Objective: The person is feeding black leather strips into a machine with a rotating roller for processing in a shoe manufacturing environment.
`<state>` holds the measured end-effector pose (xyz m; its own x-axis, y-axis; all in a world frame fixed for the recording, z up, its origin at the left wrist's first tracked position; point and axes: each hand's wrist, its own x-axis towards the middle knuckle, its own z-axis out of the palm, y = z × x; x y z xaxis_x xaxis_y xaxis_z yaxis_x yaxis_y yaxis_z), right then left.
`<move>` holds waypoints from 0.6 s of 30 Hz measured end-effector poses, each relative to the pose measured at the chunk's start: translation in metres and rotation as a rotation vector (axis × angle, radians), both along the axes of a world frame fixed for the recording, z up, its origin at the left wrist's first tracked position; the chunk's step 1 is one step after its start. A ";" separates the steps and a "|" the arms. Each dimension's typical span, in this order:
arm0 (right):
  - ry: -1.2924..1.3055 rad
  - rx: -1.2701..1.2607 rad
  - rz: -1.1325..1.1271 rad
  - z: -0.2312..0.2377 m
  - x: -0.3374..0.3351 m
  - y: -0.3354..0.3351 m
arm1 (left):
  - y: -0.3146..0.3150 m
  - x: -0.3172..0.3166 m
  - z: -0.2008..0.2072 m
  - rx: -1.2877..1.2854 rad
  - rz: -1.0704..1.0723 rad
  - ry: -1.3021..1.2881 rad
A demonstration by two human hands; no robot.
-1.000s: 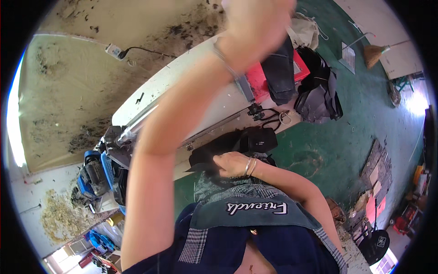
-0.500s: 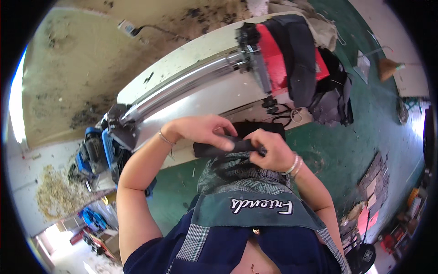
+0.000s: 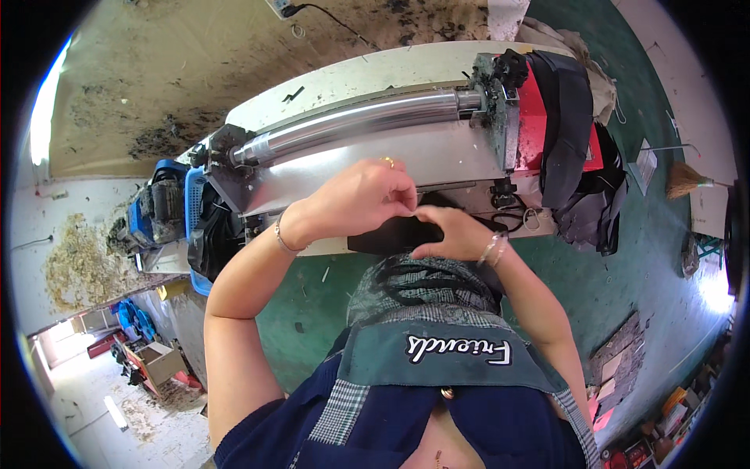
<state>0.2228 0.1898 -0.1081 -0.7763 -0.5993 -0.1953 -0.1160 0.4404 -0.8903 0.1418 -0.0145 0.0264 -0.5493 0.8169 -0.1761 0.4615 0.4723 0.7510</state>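
My left hand (image 3: pixel 366 198) is raised at the front edge of a roller machine's metal plate (image 3: pixel 312 184). Its fingers are curled and the fingertips pinch together; whatever they hold is too small to make out. Just right of it is my right hand (image 3: pixel 461 234), forefinger meeting the left fingertips, thumb spread well apart. Dark material shows through that gap. Under both hands lies a black sheet-like piece (image 3: pixel 383 237), partly covered by them, above my checked apron (image 3: pixel 422 289). Beyond the plate runs a shiny steel roller (image 3: pixel 367 121).
Black pieces drape over a red box (image 3: pixel 531 117) at the machine's right end. To the left stands a blue basket (image 3: pixel 195 211) with black pieces inside. A broom (image 3: pixel 686 181) is at far right. Small black scraps (image 3: pixel 294 95) lie behind the roller.
The black strip held between my hands is no longer distinct. My left hand has risen and curled; the right thumb has spread. The machine now appears further right in view.
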 end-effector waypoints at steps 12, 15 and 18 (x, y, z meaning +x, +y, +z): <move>0.430 0.633 -0.613 -0.143 0.048 0.018 | -0.018 0.016 -0.053 0.024 0.377 0.033; 0.411 0.754 -0.606 -0.127 0.048 0.023 | -0.019 -0.032 -0.070 0.177 0.435 0.742; 0.496 0.978 -0.573 -0.130 0.050 0.037 | -0.003 -0.071 -0.097 -0.107 0.484 1.069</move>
